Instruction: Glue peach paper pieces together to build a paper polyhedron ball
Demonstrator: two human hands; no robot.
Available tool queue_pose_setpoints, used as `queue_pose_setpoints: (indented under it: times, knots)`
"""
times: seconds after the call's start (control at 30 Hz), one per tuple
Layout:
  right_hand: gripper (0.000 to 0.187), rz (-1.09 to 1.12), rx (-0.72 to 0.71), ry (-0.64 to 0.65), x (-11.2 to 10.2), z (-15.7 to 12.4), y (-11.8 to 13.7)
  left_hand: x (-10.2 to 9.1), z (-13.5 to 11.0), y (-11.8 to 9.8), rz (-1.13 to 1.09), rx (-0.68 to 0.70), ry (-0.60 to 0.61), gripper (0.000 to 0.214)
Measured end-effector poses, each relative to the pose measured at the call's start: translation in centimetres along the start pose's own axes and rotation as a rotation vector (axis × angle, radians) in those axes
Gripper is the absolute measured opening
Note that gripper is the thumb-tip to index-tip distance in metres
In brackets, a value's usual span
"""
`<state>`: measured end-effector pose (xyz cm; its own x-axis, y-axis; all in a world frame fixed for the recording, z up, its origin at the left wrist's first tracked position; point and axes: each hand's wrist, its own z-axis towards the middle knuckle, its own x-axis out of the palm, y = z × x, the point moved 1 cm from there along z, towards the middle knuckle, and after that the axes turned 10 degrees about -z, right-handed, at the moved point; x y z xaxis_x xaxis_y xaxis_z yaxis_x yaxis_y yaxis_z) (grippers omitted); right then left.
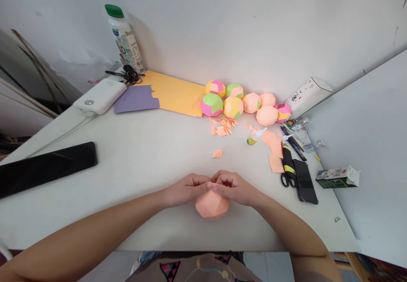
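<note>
A peach paper polyhedron ball (pixel 212 205) rests near the front edge of the white table (pixel 143 154). My left hand (pixel 186 188) and my right hand (pixel 234 187) both sit on its top with fingers curled and pinched together at its upper edge. The fingertips of the two hands meet above the ball. A small folded peach paper unit (pixel 217 154) lies on the table just beyond the hands.
Several finished paper balls (pixel 233 106) line the back wall, with peach paper scraps (pixel 223 127), a glue bottle (pixel 255 137), scissors (pixel 288 169) and a phone (pixel 305 181) at the right. A power bank (pixel 100 95), keys, bottle (pixel 124 36) and coloured sheets lie at the back left; a dark case (pixel 44 167) at left.
</note>
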<state>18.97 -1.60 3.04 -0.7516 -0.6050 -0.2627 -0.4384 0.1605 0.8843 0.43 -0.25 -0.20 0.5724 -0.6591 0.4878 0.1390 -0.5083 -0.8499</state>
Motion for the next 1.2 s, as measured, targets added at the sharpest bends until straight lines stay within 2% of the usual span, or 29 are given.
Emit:
queue_pose_setpoints:
  times: [0.1, 0.2, 0.3, 0.37, 0.43, 0.53, 0.63, 0.9, 1.1, 1.2]
  knots:
    - [0.034, -0.007, -0.017, -0.077, -0.2, -0.1, 0.5, 0.1, 0.0, 0.0, -0.009, 0.087, -0.106, 0.043]
    - [0.034, 0.062, -0.083, -0.215, -0.7, -0.3, 1.0, -0.4, 0.0, 0.3, -0.047, 0.174, -0.271, 0.036]
    - [0.034, 0.091, -0.186, -0.375, -1.2, -0.6, 1.5, -1.0, 0.1, 0.6, -0.101, 0.173, -0.387, 0.04]
    - [0.034, 0.08, -0.243, -0.46, -1.3, -0.8, 1.7, -0.9, 0.1, 0.7, -0.158, 0.165, -0.346, 0.043]
    - [0.034, 0.072, -0.27, -0.506, -1.2, -0.9, 1.7, -0.6, 0.2, 0.6, -0.223, 0.161, -0.222, 0.046]
    - [0.032, 0.08, -0.284, -0.492, -0.9, -0.9, 1.5, 0.1, 0.2, 0.3, -0.289, 0.103, -0.054, 0.051]
    - [0.034, 0.111, -0.272, -0.426, -0.5, -0.7, 1.2, 0.4, 0.2, -0.1, -0.319, 0.075, -0.009, 0.05]
    - [0.032, 0.192, -0.211, -0.323, -0.4, -0.3, 0.9, 0.1, 0.2, -0.3, -0.373, 0.139, -0.086, 0.047]
    - [0.032, 0.217, -0.158, -0.312, -0.2, -0.2, 0.6, 0.0, 0.2, 0.0, -0.271, 0.159, -0.172, 0.063]
    - [0.038, 0.244, -0.16, -0.267, -0.1, -0.2, 0.3, 0.2, 0.1, -0.2, -0.311, 0.133, -0.161, 0.061]
